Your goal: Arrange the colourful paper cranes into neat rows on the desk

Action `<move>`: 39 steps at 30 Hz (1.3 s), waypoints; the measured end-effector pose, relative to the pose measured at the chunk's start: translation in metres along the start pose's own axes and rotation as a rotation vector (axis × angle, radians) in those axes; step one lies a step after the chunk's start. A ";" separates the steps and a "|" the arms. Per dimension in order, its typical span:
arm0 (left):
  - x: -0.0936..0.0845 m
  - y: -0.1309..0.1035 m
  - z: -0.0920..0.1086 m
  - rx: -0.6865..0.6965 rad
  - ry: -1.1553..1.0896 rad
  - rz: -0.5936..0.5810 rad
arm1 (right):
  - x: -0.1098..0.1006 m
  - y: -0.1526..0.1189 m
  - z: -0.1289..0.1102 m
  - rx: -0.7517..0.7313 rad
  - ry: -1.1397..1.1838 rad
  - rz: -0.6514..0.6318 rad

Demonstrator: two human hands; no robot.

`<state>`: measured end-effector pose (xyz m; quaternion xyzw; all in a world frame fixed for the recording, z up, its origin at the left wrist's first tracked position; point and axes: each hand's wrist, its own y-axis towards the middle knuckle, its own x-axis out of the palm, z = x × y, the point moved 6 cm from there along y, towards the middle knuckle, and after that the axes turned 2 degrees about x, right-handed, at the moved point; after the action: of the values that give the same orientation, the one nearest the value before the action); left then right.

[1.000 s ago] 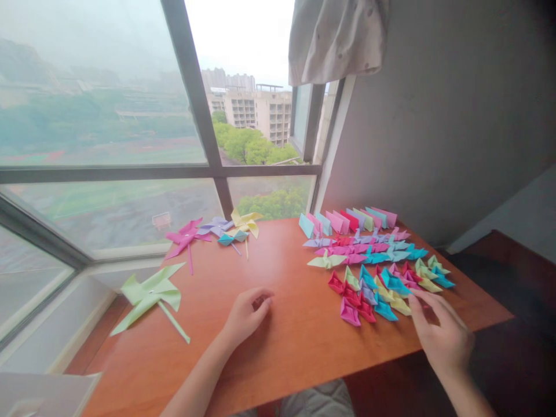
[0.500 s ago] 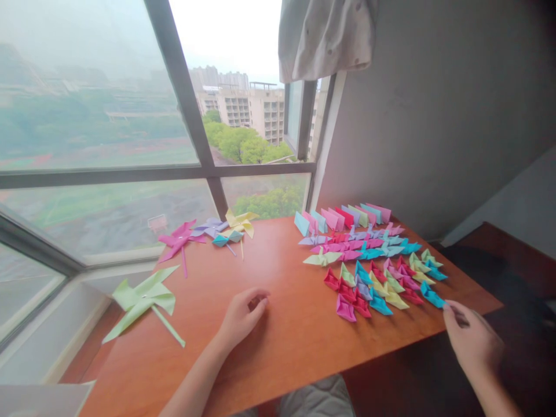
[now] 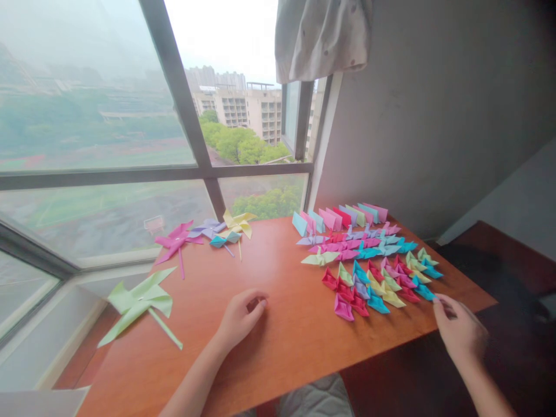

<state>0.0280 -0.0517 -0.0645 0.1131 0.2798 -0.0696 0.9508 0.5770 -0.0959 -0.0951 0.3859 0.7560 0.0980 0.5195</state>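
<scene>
The table [image 3: 286, 359] carries the paper pieces. By the middle of its near edge rests the left hand [image 3: 242, 317], loosely curled; whether its fingertips meet I cannot tell. The right hand [image 3: 461, 327], much nearer, pinches the tip of a blue paper boat [image 3: 423, 290], which lies toward the right corner, left of the fingers, its long axis roughly along the right edge.

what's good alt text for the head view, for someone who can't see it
A right hand pinches a blue paper boat by its tip beside other paper boats on a brown table. The left hand rests mid-table, with pinwheels toward the left.
</scene>
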 end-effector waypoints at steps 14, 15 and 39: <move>-0.001 -0.001 0.001 -0.018 -0.022 0.009 | -0.006 0.001 -0.004 0.050 0.039 0.006; -0.002 -0.001 0.002 -0.022 -0.026 0.013 | -0.011 0.002 -0.008 0.058 0.036 0.025; -0.094 0.019 -0.042 -0.183 0.180 0.471 | 0.048 -0.170 -0.333 -0.675 0.649 -0.697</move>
<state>-0.0682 -0.0164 -0.0441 0.0945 0.3342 0.1896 0.9184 0.2008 -0.0948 -0.0751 -0.1222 0.8859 0.2700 0.3570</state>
